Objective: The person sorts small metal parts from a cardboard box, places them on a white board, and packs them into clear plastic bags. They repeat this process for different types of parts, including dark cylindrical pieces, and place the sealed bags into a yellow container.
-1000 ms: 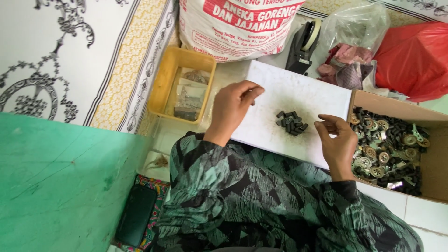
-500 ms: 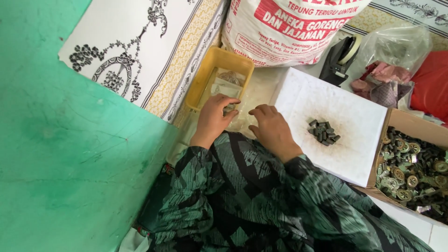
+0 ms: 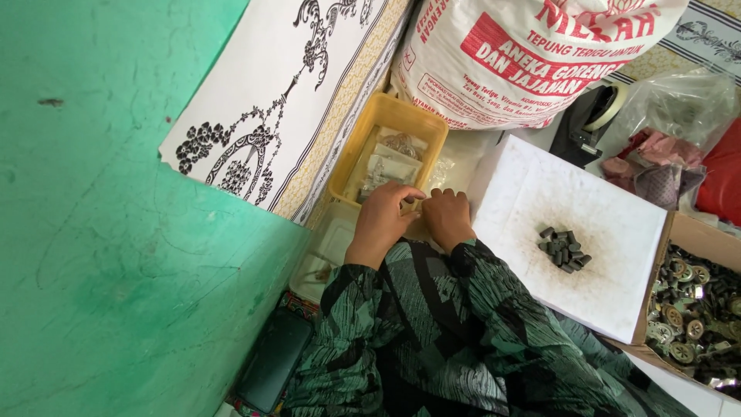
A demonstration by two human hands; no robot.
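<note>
Two hands meet at the near rim of the yellow plastic tub (image 3: pixel 356 158): our left hand (image 3: pixel 384 218) reaches over the rim with fingers curled, pinching a small clear packet (image 3: pixel 413 203), and our right hand (image 3: pixel 448 217) rests beside it, fingers bent down; what it grips we cannot tell. Behind the tub leans a big white sack (image 3: pixel 525 54) with red block lettering and a red band. Half a second ago both hands sat lower and the tub lay further off; now we have closed in on it. The tub holds clear packets of small metal parts. Right of us, a white sheet (image 3: pixel 617 224) carries a heap of dark pegs (image 3: pixel 563 249), and a cardboard box (image 3: pixel 698 232) holds round metal fittings (image 3: pixel 695 324).
</note>
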